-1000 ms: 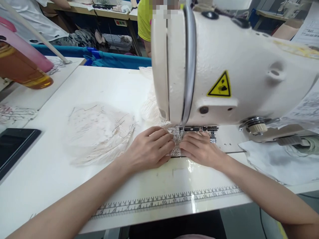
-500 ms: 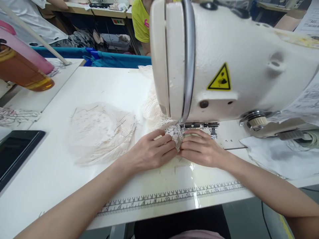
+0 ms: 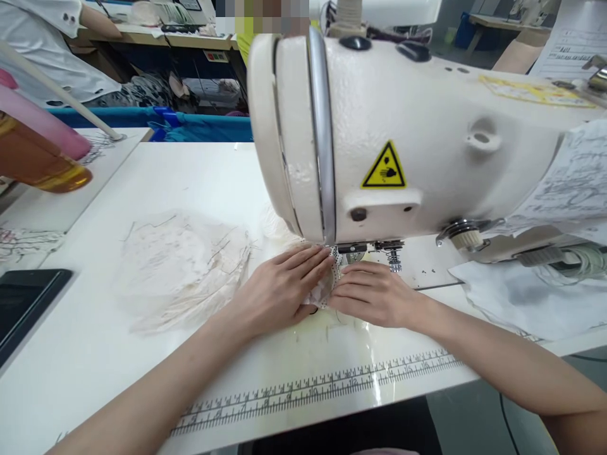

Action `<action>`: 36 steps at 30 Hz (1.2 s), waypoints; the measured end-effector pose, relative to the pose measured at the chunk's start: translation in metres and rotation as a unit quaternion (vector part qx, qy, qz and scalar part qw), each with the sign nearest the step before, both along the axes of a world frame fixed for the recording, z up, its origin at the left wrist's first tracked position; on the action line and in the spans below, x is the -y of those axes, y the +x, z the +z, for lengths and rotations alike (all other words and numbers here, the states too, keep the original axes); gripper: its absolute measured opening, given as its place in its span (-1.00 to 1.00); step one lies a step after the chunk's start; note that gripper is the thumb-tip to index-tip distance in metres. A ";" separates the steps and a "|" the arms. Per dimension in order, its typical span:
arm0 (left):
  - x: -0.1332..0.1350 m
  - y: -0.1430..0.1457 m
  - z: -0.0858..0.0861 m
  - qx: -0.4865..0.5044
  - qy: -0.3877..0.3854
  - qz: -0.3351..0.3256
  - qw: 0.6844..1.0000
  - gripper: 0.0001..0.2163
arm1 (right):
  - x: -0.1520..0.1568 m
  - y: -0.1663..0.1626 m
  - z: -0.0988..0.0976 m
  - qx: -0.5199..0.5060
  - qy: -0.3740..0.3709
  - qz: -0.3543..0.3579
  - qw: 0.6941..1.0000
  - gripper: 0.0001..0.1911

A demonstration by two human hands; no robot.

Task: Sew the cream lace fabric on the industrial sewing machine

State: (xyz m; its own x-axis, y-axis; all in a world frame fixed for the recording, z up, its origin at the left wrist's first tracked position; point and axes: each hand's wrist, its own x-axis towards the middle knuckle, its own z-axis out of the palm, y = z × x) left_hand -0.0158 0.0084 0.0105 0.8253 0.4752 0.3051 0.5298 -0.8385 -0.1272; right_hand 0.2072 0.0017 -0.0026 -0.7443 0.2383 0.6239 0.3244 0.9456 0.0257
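Observation:
A cream piece of lace fabric (image 3: 320, 292) lies under the head of the white sewing machine (image 3: 379, 120), its dotted edge beside the presser foot area. My left hand (image 3: 289, 281) rests flat on the lace, fingers stretched out side by side. Close to its right, my right hand (image 3: 372, 292) has its fingers bent together at the lace's right edge, gripping it. The needle is hidden behind the machine head and my fingers. More sheer cream fabric (image 3: 175, 265) with loose threads is spread to the left of my hands.
A ruler strip (image 3: 313, 392) runs along the table's front. At left are a phone (image 3: 28, 309), an amber bottle (image 3: 42, 158) and a pink bottle (image 3: 52, 117). White cloth (image 3: 526, 300) lies at right. Across the table, a person's white sleeve (image 3: 61, 16) shows.
My left hand's fingers have gone from bent on the lace to flat across it. My right hand stays at the lace's edge. The view has shifted, so the machine appears further left.

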 end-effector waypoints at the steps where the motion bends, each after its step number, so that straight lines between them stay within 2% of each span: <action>1: -0.001 -0.001 0.001 0.002 0.001 -0.004 1.000 -0.54 | 0.000 -0.001 -0.001 -0.004 0.004 0.001 1.000 -0.87; 13: -0.004 -0.001 0.002 0.004 0.006 0.002 1.000 -0.57 | 0.001 -0.004 -0.002 -0.011 0.027 -0.002 1.000 -0.85; 25: 0.004 0.005 -0.003 -0.015 0.022 0.047 0.999 -0.55 | 0.003 0.006 -0.010 0.017 -0.034 -0.054 0.998 -0.82; 36: 0.011 0.011 -0.004 -0.031 -0.003 0.082 0.996 -0.51 | -0.003 0.010 0.003 0.011 0.065 -0.116 0.991 -0.80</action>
